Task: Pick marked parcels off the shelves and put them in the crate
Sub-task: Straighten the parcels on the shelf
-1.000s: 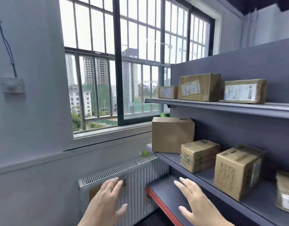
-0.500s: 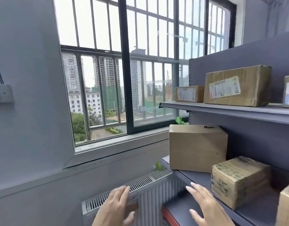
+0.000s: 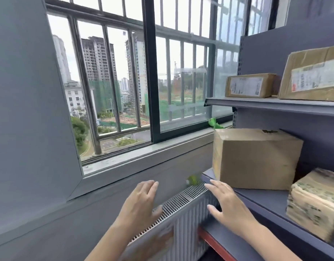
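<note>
Barred window [image 3: 124, 81] above white radiator [image 3: 183, 210]

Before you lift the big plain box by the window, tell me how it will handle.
The plain cardboard box looks rigid with crisp edges, so it probably won't sag. It is wide, likely needing both hands. Flat-bottomed on the shelf, it should slide, not roll.

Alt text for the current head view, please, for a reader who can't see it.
Two open, empty hands, left hand and right hand, reach toward a plain brown box at the end of a grey shelf. Labelled parcels sit on the shelf above; a radiator and barred window are to the left.
</note>
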A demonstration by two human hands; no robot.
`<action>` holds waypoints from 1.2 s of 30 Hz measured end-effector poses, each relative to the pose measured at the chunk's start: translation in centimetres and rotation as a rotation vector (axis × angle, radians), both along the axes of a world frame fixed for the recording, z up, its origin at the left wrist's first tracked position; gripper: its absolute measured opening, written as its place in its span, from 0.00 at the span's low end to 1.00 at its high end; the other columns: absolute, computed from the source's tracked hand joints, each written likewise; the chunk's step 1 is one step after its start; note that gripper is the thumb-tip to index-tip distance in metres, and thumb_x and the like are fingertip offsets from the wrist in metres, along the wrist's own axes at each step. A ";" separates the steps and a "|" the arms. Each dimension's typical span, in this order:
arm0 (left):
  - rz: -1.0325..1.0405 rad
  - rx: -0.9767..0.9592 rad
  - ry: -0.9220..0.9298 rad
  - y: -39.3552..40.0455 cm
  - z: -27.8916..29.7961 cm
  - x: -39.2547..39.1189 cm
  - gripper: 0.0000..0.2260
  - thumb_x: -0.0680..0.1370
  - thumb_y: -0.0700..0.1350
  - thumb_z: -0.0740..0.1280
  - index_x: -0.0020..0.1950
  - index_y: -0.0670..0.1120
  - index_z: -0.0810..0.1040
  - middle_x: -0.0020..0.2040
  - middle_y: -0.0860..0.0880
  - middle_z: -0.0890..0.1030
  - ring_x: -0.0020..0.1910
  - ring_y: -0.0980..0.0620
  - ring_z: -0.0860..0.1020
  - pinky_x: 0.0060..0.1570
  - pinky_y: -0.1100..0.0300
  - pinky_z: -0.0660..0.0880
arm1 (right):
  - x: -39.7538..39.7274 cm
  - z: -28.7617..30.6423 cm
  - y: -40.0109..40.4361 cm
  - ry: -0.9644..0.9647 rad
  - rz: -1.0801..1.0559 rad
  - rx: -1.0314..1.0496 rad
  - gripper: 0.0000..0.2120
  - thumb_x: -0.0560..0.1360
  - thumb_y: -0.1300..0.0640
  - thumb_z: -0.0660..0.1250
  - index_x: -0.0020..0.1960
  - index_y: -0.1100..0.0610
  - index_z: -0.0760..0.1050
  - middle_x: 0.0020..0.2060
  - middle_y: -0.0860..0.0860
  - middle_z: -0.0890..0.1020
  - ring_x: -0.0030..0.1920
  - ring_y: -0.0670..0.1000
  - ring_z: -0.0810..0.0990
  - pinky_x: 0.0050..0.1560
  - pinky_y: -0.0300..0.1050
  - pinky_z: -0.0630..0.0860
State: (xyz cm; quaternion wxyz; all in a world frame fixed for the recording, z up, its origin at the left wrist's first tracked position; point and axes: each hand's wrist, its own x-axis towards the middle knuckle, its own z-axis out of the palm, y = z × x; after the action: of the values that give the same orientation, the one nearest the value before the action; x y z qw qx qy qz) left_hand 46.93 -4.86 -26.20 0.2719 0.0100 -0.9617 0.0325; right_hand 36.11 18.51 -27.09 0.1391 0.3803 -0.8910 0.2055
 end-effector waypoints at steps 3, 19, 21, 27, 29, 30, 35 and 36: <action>-0.054 -0.008 -0.033 -0.8 -0.2 -2.3 0.28 0.65 0.58 0.55 0.51 0.43 0.83 0.48 0.51 0.83 0.50 0.54 0.78 0.54 0.66 0.70 | -0.6 -0.3 -0.8 -0.016 -0.028 -0.017 0.27 0.77 0.51 0.61 0.73 0.49 0.57 0.74 0.45 0.58 0.74 0.44 0.51 0.67 0.30 0.42; -0.181 0.039 -0.125 5.1 2.9 -15.1 0.26 0.72 0.50 0.67 0.66 0.38 0.72 0.63 0.44 0.76 0.62 0.44 0.74 0.60 0.58 0.71 | -11.0 1.6 5.3 -0.046 -0.193 -0.174 0.27 0.74 0.56 0.65 0.71 0.54 0.63 0.72 0.52 0.63 0.73 0.49 0.56 0.66 0.31 0.48; -0.194 0.069 -0.106 6.2 3.0 -17.1 0.28 0.75 0.49 0.66 0.71 0.38 0.66 0.68 0.43 0.70 0.68 0.43 0.67 0.66 0.54 0.66 | -12.3 1.6 6.5 -0.069 -0.207 -0.180 0.26 0.74 0.57 0.66 0.71 0.54 0.64 0.72 0.52 0.63 0.73 0.49 0.57 0.66 0.31 0.49; -0.267 0.036 -0.106 8.8 1.8 -23.1 0.28 0.71 0.51 0.66 0.66 0.36 0.71 0.64 0.41 0.75 0.62 0.39 0.73 0.58 0.51 0.73 | -15.0 0.3 10.7 -0.078 -0.302 -0.198 0.25 0.74 0.58 0.66 0.70 0.55 0.65 0.71 0.52 0.64 0.72 0.50 0.58 0.65 0.30 0.46; -0.302 0.049 -0.090 9.1 1.7 -24.8 0.28 0.71 0.50 0.67 0.66 0.37 0.71 0.64 0.41 0.75 0.62 0.39 0.73 0.58 0.51 0.73 | -15.6 -0.1 11.9 -0.086 -0.346 -0.197 0.25 0.74 0.58 0.66 0.70 0.54 0.65 0.72 0.51 0.63 0.72 0.49 0.57 0.65 0.30 0.46; -0.321 0.050 -0.081 9.0 1.7 -25.9 0.28 0.71 0.51 0.67 0.66 0.37 0.71 0.63 0.41 0.75 0.62 0.40 0.73 0.58 0.51 0.73 | -16.1 -0.3 12.4 -0.087 -0.371 -0.198 0.25 0.75 0.57 0.65 0.71 0.54 0.64 0.72 0.50 0.63 0.72 0.48 0.57 0.65 0.30 0.46; -0.344 0.052 -0.037 7.0 2.0 -31.0 0.25 0.70 0.48 0.72 0.61 0.34 0.75 0.58 0.39 0.79 0.55 0.38 0.78 0.52 0.47 0.76 | -18.4 -0.8 12.0 -0.097 -0.439 -0.199 0.26 0.75 0.56 0.64 0.71 0.52 0.63 0.73 0.47 0.61 0.73 0.46 0.55 0.66 0.31 0.47; -0.352 0.058 -0.036 6.6 2.2 -32.2 0.26 0.70 0.48 0.73 0.62 0.34 0.74 0.59 0.39 0.78 0.57 0.37 0.76 0.55 0.47 0.75 | -18.8 -0.8 11.6 -0.102 -0.447 -0.195 0.26 0.75 0.56 0.64 0.71 0.51 0.63 0.73 0.47 0.60 0.73 0.45 0.55 0.66 0.31 0.46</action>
State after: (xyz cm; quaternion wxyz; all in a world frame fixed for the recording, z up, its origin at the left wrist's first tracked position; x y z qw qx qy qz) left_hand 14.74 1.72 -24.02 0.2557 -0.1512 -0.9539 -0.0433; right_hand 17.32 30.07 -27.92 0.1718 0.1475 -0.9348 0.2735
